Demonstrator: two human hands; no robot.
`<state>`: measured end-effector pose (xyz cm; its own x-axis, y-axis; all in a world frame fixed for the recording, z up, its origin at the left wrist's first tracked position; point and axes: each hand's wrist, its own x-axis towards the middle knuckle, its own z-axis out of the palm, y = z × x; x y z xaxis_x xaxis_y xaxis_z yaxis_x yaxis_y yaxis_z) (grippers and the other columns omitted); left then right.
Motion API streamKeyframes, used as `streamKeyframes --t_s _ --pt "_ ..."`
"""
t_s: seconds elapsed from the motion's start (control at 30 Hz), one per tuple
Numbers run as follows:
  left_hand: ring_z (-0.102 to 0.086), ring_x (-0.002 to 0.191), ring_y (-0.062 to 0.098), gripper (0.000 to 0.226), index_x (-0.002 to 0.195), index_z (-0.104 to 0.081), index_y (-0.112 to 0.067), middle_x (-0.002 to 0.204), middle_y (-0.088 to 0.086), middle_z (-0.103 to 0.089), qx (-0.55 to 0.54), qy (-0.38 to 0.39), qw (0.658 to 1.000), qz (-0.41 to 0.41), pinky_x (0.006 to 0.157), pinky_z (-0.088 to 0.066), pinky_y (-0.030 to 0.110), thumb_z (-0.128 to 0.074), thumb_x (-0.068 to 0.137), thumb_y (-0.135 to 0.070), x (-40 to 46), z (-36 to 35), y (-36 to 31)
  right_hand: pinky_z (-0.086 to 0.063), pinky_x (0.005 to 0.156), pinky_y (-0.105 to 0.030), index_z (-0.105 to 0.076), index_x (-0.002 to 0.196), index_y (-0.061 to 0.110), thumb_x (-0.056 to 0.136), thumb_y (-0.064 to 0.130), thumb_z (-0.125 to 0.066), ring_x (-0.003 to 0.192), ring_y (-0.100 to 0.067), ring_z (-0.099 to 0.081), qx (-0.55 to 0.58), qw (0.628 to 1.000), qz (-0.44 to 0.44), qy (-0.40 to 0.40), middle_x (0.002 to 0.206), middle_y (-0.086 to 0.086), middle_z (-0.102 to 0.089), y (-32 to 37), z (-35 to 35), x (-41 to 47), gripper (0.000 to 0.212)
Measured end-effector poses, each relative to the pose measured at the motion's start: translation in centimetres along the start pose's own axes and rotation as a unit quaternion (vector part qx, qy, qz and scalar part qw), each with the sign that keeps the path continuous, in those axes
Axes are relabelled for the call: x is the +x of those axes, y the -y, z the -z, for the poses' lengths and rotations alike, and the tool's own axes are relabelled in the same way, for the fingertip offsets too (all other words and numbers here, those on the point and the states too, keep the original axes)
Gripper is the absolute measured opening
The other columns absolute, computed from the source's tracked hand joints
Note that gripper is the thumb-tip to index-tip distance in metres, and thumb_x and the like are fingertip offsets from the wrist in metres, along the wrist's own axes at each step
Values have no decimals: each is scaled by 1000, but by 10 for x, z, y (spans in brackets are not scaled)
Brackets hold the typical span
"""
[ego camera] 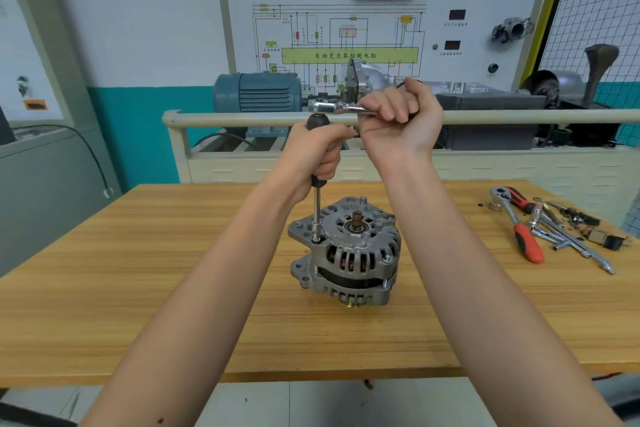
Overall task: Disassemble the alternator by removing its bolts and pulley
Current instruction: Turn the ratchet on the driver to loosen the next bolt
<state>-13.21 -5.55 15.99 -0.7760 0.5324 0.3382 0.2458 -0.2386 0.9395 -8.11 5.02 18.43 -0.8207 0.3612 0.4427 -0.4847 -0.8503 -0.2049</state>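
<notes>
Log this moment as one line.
stage: loosening through-bolt | left hand: grips driver handle | right hand: grips ratchet atop it | alternator: upright on table, pulley down

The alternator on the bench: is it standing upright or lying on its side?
Upright: the alternator stands with its shaft pointing up.

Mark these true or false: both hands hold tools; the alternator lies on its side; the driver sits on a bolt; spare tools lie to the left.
1. Left hand grips the driver; right hand grips a ratchet. True.
2. The alternator lies on its side. False: it stands with its shaft up.
3. The driver's tip sits on a bolt at the housing's edge. True.
4. Spare tools lie to the left. False: they lie on the right of the table.
</notes>
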Motion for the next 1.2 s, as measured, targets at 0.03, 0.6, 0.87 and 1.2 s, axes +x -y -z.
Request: streamKeyframes --t_s 0.03,0.6,0.87,1.2 --pt "-16 31 9 49 51 -29 -19 38 -6 -23 4 -21 1000 -3 40 -11 20 -53 90 -2 0 -1 1 -35 46 -24 -35 37 18 96 9 -36 36 -12 -27 -29 999 25 18 36 4 -26 -3 0 -5 59" --pt "-28 39 15 34 58 -41 -14 43 -1 -35 -25 -37 999 7 41 -24 23 -58 86 -3 -3 3 -5 -43 56 -26 -39 40 18 95 6 -40 41 -13 -32 -169 979 65 90 39 3 -31 -7 -12 -16 57" --pt "-16 29 8 53 43 -32 -20 35 -6 -23 -44 25 998 29 37 -11 19 -51 91 -4 -3 2 -2 -38 45 -23 -35 37 17 95 9 -39 36 -12 -29 -30 999 -10 12 37 4 -27 0 -2 -1 58" --pt "-41 51 14 18 65 -44 -19 61 -1 -44 30 -181 983 -22 51 -37 25 -51 74 -33 -4 -19 1 -34 55 -34 -45 62 26 87 8 -54 51 -14 -34 -414 822 330 210 50 6 -36 -44 -9 -51 33"
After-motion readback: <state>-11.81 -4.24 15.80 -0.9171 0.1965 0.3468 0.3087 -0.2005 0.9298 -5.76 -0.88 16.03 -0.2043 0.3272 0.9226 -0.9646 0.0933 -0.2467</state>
